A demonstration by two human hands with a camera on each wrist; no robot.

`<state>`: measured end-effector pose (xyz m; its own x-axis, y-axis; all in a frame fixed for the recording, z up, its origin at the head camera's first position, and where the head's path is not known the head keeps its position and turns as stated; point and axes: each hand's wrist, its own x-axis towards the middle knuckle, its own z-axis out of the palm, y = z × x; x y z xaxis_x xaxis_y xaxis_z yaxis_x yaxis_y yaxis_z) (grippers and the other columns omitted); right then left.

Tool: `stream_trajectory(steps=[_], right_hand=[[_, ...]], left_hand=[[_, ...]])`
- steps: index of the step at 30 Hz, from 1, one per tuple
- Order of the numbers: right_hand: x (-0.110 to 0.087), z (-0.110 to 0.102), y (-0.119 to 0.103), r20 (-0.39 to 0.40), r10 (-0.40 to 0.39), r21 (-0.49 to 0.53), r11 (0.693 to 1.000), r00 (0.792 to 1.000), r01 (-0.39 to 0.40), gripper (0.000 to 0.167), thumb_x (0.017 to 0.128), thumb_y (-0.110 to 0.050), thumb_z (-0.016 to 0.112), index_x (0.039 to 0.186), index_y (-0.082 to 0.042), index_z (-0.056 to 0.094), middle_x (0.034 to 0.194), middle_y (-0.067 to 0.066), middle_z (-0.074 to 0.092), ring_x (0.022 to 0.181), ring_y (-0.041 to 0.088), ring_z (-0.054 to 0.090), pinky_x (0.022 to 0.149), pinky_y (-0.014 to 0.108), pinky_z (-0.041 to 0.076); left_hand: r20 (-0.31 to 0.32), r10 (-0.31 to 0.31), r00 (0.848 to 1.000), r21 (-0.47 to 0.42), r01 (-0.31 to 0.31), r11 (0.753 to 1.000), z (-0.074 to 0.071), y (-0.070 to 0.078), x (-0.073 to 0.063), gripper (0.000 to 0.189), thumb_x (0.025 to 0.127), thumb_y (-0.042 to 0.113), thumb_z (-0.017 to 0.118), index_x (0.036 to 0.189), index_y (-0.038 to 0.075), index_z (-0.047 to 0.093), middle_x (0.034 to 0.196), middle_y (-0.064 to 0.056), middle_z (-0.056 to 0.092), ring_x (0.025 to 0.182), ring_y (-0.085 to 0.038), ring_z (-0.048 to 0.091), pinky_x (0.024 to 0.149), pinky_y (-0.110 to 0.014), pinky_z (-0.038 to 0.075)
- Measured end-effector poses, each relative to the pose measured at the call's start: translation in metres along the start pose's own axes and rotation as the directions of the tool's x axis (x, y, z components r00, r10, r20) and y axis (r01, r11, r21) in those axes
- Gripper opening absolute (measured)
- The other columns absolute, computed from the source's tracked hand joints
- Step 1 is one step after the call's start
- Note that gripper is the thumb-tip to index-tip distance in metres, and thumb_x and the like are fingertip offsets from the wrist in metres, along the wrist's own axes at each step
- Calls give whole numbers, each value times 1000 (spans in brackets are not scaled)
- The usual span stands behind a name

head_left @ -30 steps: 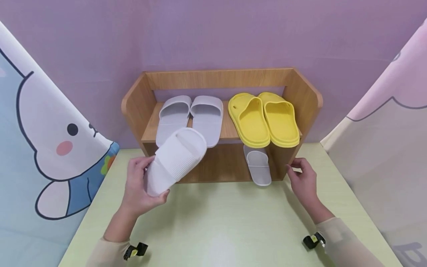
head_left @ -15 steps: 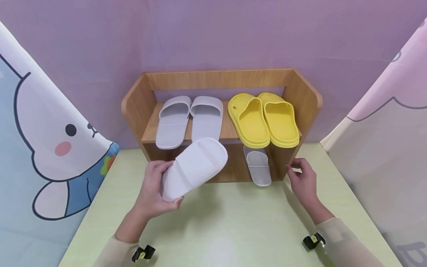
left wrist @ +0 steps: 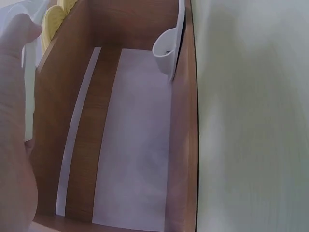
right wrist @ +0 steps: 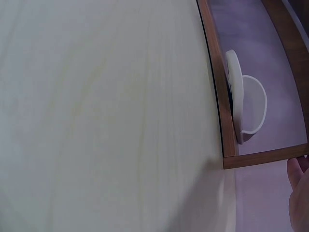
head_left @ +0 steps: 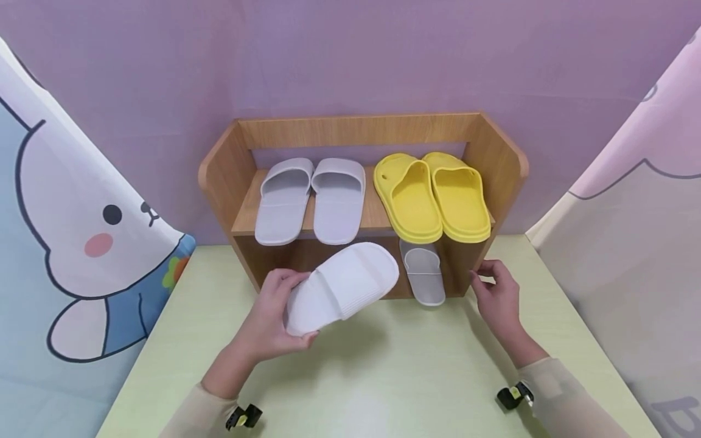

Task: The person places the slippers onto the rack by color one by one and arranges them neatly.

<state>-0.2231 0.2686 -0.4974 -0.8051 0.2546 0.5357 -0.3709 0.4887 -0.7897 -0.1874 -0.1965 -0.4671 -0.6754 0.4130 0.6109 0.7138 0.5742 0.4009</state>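
Observation:
A white slipper (head_left: 342, 289) tilts in the air before the rack's lower level, its ribbed face toward the head camera. My left hand (head_left: 276, 319) grips it by one end, thumb along the near edge; the left wrist view shows only a thin slipper edge (left wrist: 30, 92). At the lower right of the wooden shoe rack (head_left: 358, 131), my right hand (head_left: 499, 298) holds the front edge of the side panel between thumb and curled fingers. On the lower level at right lies a single grey slipper (head_left: 427, 283). Fingers behind the white slipper are hidden.
Side by side on the upper shelf stand a pair of grey slippers (head_left: 311, 204) at left and a pair of yellow slippers (head_left: 435, 201) at right. The rack rests on a pale green table (head_left: 383, 377). Printed cloth (head_left: 76, 231) hangs on both sides.
My left hand has carried the white slipper right and slightly down, away from the upper grey pair, turning it flatter. The right hand stays in place at the rack.

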Motion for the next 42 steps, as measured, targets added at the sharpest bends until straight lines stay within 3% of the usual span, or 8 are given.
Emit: stream_trajectory(steps=[6, 9, 15, 20, 29, 35, 42], right_hand=[[-1, 0, -1, -1, -1, -3, 1000, 1000, 1, 18, 96, 17, 73, 112, 13, 66, 102, 26, 73, 95, 5, 67, 78, 8, 55], [-1, 0, -1, -2, 1, 1, 1000, 1000, -1, 18, 96, 17, 72, 112, 13, 66, 102, 26, 73, 95, 4, 67, 79, 8, 56], [-1, 0, 0, -4, -9, 14, 1000, 1000, 9, 18, 95, 18, 73, 111, 13, 66, 102, 26, 73, 94, 5, 67, 79, 8, 56], [-1, 0, 0, -8, -18, 12, 1000, 1000, 18, 18, 95, 18, 73, 111, 13, 66, 101, 26, 73, 94, 5, 67, 78, 8, 56], [-1, 0, 3, -2, -5, 15, 1000, 1000, 5, 18, 96, 17, 72, 112, 13, 66, 102, 27, 73, 96, 5, 67, 78, 8, 56], [0, 0, 3, -4, -10, 10, 1000, 1000, 10, 18, 96, 17, 72, 112, 13, 66, 102, 27, 73, 95, 4, 67, 78, 8, 56], [0, 0, 3, 0, -9, 18, 1000, 1000, 9, 18, 96, 16, 72, 113, 14, 66, 103, 27, 73, 95, 1, 66, 77, 8, 56]], left_hand=[[56, -24, 998, 14, 23, 1000, 9, -1, 2, 103, 59, 40, 102, 147, 4, 60, 136, -10, 53, 125, -23, 51, 90, -47, 58], [87, -72, 994, 19, 70, 997, 15, -2, 4, 101, 62, 41, 101, 147, 5, 61, 135, -8, 54, 124, -22, 52, 90, -47, 58], [162, -205, 965, 35, 202, 979, 31, -3, 7, 95, 65, 42, 102, 145, 9, 63, 132, -4, 55, 120, -21, 53, 93, -48, 57], [211, -253, 944, 61, 245, 968, 45, -9, 10, 93, 67, 42, 102, 145, 11, 63, 131, -1, 55, 119, -21, 54, 96, -48, 56], [237, -309, 921, 97, 294, 951, 60, -15, 14, 92, 70, 48, 100, 144, 8, 65, 130, 0, 55, 120, -22, 55, 98, -49, 55], [241, -346, 907, 96, 332, 938, 71, -21, 16, 91, 70, 44, 101, 144, 5, 64, 129, -3, 56, 120, -25, 55, 102, -50, 56], [236, -408, 882, 102, 396, 913, 88, -23, 22, 93, 74, 47, 99, 147, 3, 63, 140, -10, 56, 126, -30, 55, 103, -54, 57]])
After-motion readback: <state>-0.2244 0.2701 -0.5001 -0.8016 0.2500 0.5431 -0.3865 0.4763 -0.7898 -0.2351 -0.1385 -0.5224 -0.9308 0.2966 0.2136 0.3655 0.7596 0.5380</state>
